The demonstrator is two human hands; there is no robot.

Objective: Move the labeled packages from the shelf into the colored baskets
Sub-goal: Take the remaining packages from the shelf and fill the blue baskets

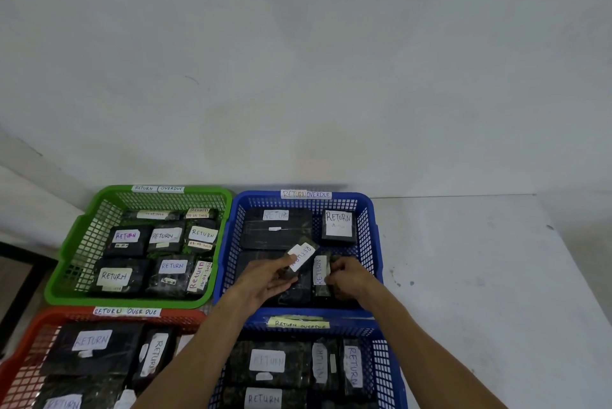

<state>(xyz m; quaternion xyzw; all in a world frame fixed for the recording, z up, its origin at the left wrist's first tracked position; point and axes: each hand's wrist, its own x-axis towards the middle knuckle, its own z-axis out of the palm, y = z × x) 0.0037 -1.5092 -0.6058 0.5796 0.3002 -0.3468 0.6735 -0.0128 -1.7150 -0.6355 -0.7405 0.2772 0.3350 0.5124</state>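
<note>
Both hands reach into the far blue basket (299,200), which sits on a white table (470,263) next to a green basket (82,230). The left hand (265,276) pinches a small black package (303,258) with its thumb and fingers. The package is tilted, and its white label reads RETURN. The lower end of it is hidden behind the thumb.

The right hand (347,278) has its fingers curled round a second black package (321,273). This one stands on its edge inside the basket, just beside the first. Its label also says RETURN, written sideways. The fingers cover its right side, so its full shape is hard to make out.

More black packages lie flat in the same basket, behind and under the hands. The ones under the hands are dark and mostly hidden.

A red basket (29,339) and another blue basket (385,372) sit nearer. Both are cut off by the bottom edge, and the arms cover parts of them. All four baskets carry a paper strip reading RETURN OVERDUE. The small date writing on the packages in the green basket is too blurry to read.
</note>
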